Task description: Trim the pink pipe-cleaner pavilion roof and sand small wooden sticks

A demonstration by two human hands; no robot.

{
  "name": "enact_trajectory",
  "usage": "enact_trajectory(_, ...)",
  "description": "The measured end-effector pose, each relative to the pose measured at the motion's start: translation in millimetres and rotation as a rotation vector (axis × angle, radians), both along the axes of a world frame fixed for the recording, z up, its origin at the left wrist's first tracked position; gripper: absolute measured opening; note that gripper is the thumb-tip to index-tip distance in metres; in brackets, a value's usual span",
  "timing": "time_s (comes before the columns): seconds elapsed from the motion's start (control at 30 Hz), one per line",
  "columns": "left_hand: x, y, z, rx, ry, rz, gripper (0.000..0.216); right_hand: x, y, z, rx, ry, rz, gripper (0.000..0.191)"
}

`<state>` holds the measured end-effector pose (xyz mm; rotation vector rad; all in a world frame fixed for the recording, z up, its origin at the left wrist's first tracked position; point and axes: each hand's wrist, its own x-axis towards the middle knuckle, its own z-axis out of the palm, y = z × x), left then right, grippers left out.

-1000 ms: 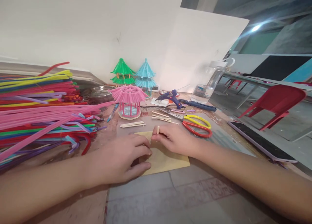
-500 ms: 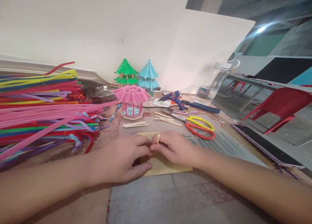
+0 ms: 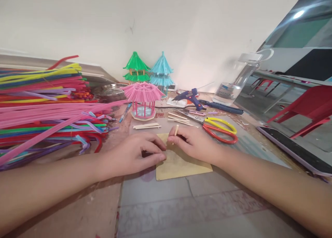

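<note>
Between thumb and fingers of my right hand is a short wooden stick, held nearly upright above a yellow square sheet. My left hand rests at the sheet's left edge, fingers bent and a gap between thumb and forefinger, with nothing visible in it. Just behind the hands lie thin wooden sticks in a small group, and more wooden sticks to their right. A pink pavilion model stands behind them. Scissors with yellow and red handles lie beyond my right hand.
Bundles of coloured pipe cleaners fill the left side. A green model and a blue model stand at the back. Behind the scissors are a glue gun and a water bottle. A phone lies at the right.
My hands have moved apart, uncovering more of the yellow sheet. The short stick in my right hand shows more clearly. The whole view has shifted slightly.
</note>
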<state>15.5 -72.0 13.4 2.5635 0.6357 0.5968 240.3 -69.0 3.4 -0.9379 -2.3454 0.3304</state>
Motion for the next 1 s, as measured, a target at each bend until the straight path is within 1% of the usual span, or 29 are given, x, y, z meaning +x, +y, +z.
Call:
enact_trajectory(0.3, -2, -1, 2.9, -0.049, -0.057, 0.034, 0.035, -1, 1, 1.0, 0.004, -0.021, 0.0, 0.02)
enact_trajectory(0.47, -3, -1, 3.2, -0.036, -0.075, -0.015, 0.031, -1, 0, 1.6, -0.004, -0.029, 0.006, 0.02)
enact_trajectory(0.67, 0, -2, 4.5, -0.042, -0.058, 0.018, 0.025, -2, 1, 1.1, -0.002, -0.025, 0.013, 0.019)
enact_trajectory(0.8, 0, -1, 3.8, -0.061, -0.062, 0.021, 0.035, -1, 2, 0.1, 0.004, -0.038, 0.003, 0.02)
enact_trajectory(0.83, -1, -1, 3.5, -0.064, -0.064, 0.022, 0.036, -1, 1, -0.1, 0.015, -0.034, 0.004, 0.02)
enact_trajectory(0.9, -1, -1, 2.8, -0.053, -0.072, 0.041, 0.031, 0, -2, -0.2, 0.069, 0.017, 0.021, 0.021)
enact_trajectory(0.93, -2, -2, 2.6, -0.032, -0.077, 0.051, 0.028, 0, -4, 0.2, 0.106, 0.058, 0.032, 0.021)
enact_trajectory(1.0, -2, -5, 2.8, 0.045, -0.079, 0.05, 0.029, -1, -11, 1.6, 0.185, 0.14, 0.05, 0.02)
